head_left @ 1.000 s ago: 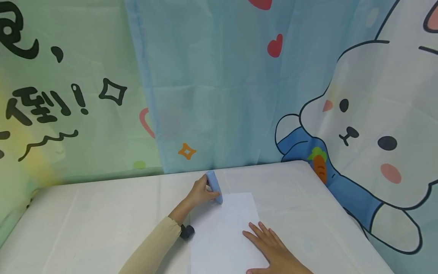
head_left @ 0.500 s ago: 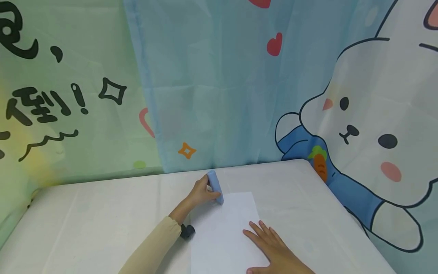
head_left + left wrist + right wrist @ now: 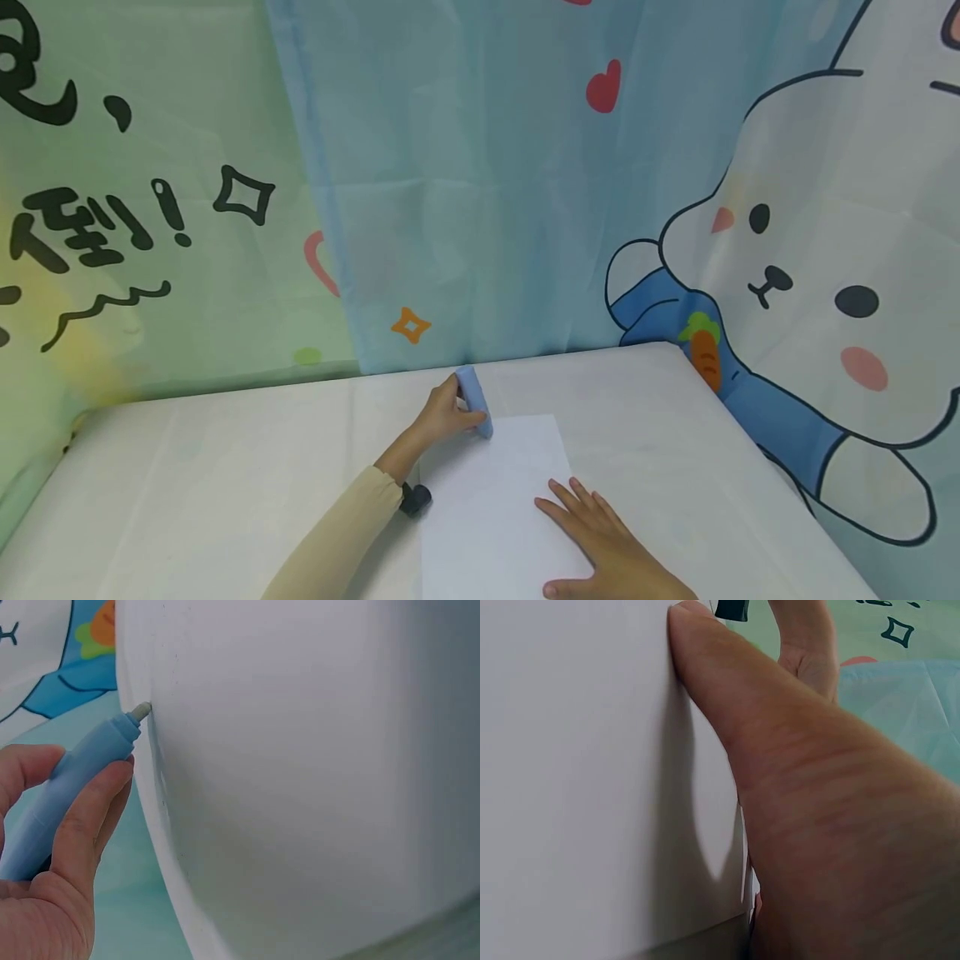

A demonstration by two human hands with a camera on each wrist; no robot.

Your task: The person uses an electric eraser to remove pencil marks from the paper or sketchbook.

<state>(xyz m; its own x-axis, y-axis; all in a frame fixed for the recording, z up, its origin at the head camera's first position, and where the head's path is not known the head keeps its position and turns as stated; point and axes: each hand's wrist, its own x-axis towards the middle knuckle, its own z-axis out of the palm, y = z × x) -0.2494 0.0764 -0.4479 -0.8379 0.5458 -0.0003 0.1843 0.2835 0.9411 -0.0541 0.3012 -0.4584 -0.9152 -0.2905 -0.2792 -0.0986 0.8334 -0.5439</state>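
A light blue, pen-shaped electric eraser [image 3: 476, 402] is in my left hand [image 3: 446, 412], over the far edge of a blank white sheet of paper [image 3: 491, 500]. In the left wrist view, thumb and fingers pinch the body of the eraser [image 3: 79, 784], and its short greyish tip meets the white surface at the edge. My right hand [image 3: 600, 542] lies spread on the right side of the sheet, fingers extended. The right wrist view shows the right thumb [image 3: 727, 682] resting on the paper [image 3: 570, 795], its shadow falling beside it.
A white-covered table [image 3: 247, 467] extends around the sheet on both sides. Behind it hangs a printed curtain [image 3: 480, 192] with hearts, lettering and a white cartoon rabbit. A small dark wrist camera [image 3: 415, 500] sits under my left wrist.
The head view has tilted slightly, so the table and hands appear a little higher. Both hands keep nearly the same places on the sheet, with the eraser still in the left.
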